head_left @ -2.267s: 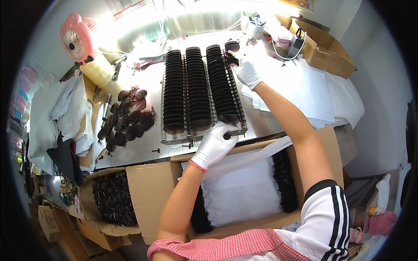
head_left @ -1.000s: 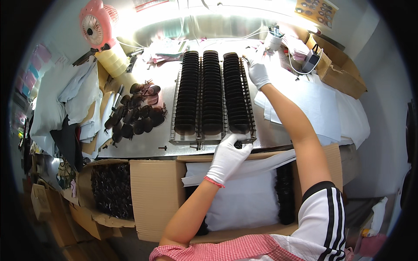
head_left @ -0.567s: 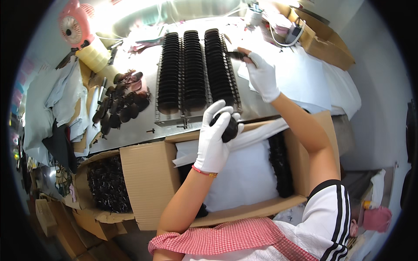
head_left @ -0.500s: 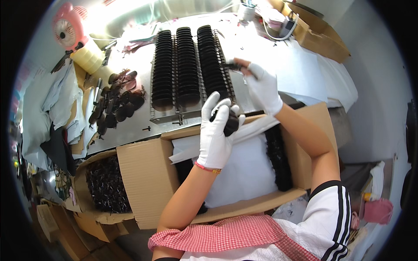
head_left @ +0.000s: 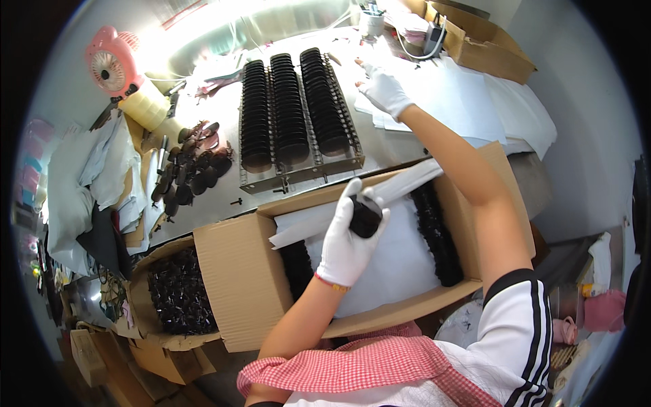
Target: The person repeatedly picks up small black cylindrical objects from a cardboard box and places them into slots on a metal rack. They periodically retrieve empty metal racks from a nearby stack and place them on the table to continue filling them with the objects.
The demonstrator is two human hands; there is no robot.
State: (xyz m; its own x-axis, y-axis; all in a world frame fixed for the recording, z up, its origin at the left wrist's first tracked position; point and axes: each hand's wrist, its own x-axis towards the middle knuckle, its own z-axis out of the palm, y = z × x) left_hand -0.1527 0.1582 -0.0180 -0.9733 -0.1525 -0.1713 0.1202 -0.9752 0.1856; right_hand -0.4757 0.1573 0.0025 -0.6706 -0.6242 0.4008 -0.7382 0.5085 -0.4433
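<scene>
My left hand (head_left: 349, 237), in a white glove, is closed round a dark, rounded lens-like piece (head_left: 366, 217) above the open carton. Whether it is one piece or a small stack, I cannot tell. My right hand (head_left: 385, 89), gloved with bare fingertips showing, reaches over the table to the right of the rack, its fingers apart and nothing visible in them. Three rows of dark round lenses (head_left: 288, 108) stand on edge in the metal rack (head_left: 298, 178). Below my left hand, the cardboard carton (head_left: 237, 278) holds white sheets (head_left: 400, 264) between dark packed rows.
Loose dark lenses (head_left: 193, 163) lie in a pile left of the rack. A smaller box (head_left: 180, 292) of dark pieces stands at left. White paper (head_left: 454, 102) covers the right side of the table. A pink fan (head_left: 112, 64) stands at back left, another cardboard box (head_left: 488, 51) at back right.
My right hand has moved away from the rack, up and to the left, and the dark slim object in it no longer shows. My left hand has lowered and turned, still holding the dark piece.
</scene>
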